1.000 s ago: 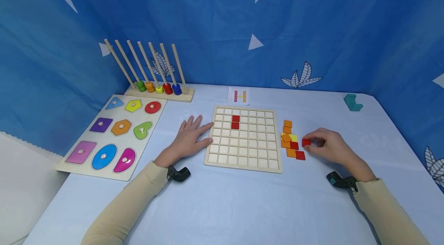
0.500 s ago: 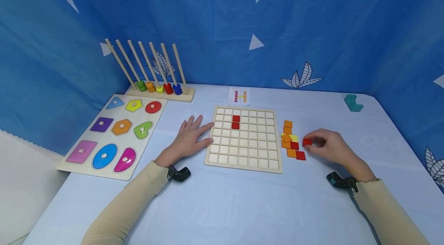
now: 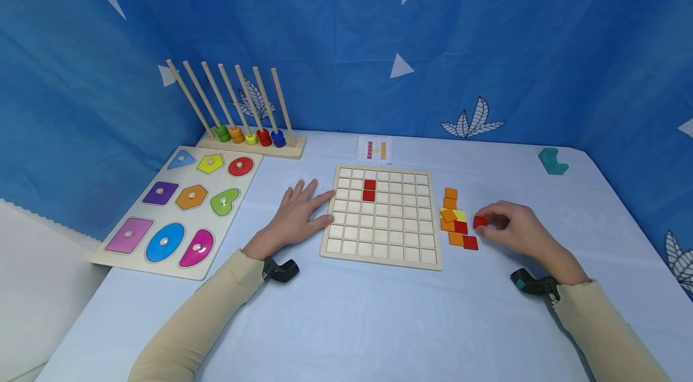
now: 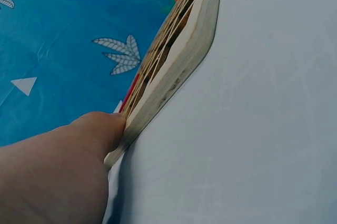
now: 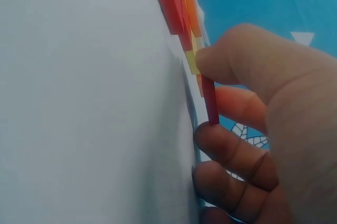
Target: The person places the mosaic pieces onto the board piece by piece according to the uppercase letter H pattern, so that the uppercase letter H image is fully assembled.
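Note:
My right hand point(image 3: 511, 227) pinches a red square tile point(image 5: 210, 102) between thumb and fingers, just right of a small pile of tiles. That pile holds several orange tiles point(image 3: 450, 193), red tiles point(image 3: 470, 243) and a yellow tile point(image 3: 461, 215), some overlapping. My left hand point(image 3: 296, 215) lies with fingers spread at the left edge of a wooden grid board point(image 3: 381, 262). In the left wrist view its thumb point(image 4: 108, 124) touches the board's side. Two red tiles point(image 3: 369, 190) sit one above the other in the board's upper part.
Behind the board lies a small pattern card point(image 3: 374, 150). A shape puzzle board point(image 3: 178, 213) is at the left, with a peg stacker point(image 3: 251, 144) holding coloured rings behind it. A teal piece point(image 3: 553, 161) rests at the back right, before a blue curtain point(image 3: 335, 39).
The whole scene shifts very slightly to the right in the head view. Both hands keep their places, and the right hand still pinches the red tile.

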Available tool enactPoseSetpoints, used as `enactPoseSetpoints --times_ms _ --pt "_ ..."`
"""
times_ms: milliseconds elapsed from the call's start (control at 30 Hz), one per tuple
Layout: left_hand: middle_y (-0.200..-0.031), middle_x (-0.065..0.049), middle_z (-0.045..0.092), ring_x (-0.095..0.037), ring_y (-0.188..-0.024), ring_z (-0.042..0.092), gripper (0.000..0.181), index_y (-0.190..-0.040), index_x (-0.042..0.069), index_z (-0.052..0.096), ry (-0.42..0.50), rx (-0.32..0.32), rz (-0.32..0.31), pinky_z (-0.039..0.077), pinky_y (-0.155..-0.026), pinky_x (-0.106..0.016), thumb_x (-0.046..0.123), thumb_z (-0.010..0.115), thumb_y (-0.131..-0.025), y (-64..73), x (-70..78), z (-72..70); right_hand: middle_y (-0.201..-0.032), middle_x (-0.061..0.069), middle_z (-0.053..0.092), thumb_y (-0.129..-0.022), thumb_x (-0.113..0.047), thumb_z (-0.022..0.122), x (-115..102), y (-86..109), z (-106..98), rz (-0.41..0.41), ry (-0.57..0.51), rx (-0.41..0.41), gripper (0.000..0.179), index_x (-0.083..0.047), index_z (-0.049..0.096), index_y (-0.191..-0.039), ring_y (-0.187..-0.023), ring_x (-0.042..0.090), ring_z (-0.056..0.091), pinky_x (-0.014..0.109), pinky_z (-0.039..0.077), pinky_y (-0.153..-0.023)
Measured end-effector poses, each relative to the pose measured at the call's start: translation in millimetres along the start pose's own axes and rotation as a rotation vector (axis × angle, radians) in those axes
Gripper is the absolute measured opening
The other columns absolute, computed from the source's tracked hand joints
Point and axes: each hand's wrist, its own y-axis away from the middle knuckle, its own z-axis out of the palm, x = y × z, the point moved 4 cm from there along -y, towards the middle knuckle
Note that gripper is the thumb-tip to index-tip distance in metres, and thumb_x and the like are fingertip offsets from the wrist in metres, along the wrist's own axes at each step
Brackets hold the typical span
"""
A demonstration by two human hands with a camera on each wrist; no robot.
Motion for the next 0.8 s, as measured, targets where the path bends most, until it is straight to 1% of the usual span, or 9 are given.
enactPoseSetpoints --times_ms 233,367,533,667,800 --pt "-0.169 -0.023 0.022 -0.050 -0.157 0.008 0.064 -0.157 0.024 0.042 0.001 -0.013 -0.012 0.008 -0.124 -0.069 0.048 0.057 -0.100 -0.2 -2.6 1.6 -0.093 0.008 0.071 -0.078 -0.011 0.085 -4.6 -1.9 -2.4 0.005 0.011 -0.006 0.030 -0.005 0.077 -0.105 -0.082 0.018 0.056 0.016 0.048 -0.067" --pt "-0.169 -0.023 0.022 -0.050 -0.157 0.009 0.064 -0.157 0.024 0.043 0.003 -0.010 -0.006 0.008 -0.124 -0.069 0.049 0.057 -0.100 -0.5 -2.6 1.8 -0.095 0.009 0.072 -0.076 -0.014 0.087 -9.4 -3.1 -5.3 0.012 0.031 -0.012 0.033 -0.005 0.077 -0.105 -0.082 0.019 0.058 0.017 0.048 -0.067" --pt "-0.168 -0.023 0.022 -0.051 -0.157 0.010 0.064 -0.157 0.024 0.043 -0.003 -0.006 -0.005 0.009 -0.124 -0.069 0.048 0.057 -0.099 0.4 -1.4 0.6 -0.090 0.007 0.070 -0.074 -0.015 0.089 -18.0 -8.8 -8.7 -0.030 0.054 -0.001 0.034 -0.005 0.077 -0.104 -0.077 0.017 0.056 0.019 0.047 -0.063" --pt "-0.168 -0.023 0.023 -0.051 -0.157 0.010 0.064 -0.157 0.024 0.043 -0.003 -0.002 -0.005 0.009 -0.123 -0.070 0.048 0.058 -0.099 1.3 -0.4 -0.4 -0.089 0.007 0.069 -0.077 -0.014 0.087 -27.9 -16.8 -11.0 -0.056 0.062 0.004 0.032 -0.005 0.076 -0.105 -0.076 0.017 0.055 0.021 0.047 -0.061" --pt "-0.168 -0.024 0.023 -0.051 -0.156 0.010 0.064 -0.156 0.023 0.044 -0.003 0.000 0.003 0.009 -0.123 -0.070 0.047 0.058 -0.099 1.3 0.2 0.1 -0.089 0.007 0.069 -0.080 -0.017 0.085 -42.1 -26.5 -11.8 -0.070 0.058 -0.016 0.033 -0.004 0.075 -0.108 -0.076 0.017 0.055 0.022 0.046 -0.058"
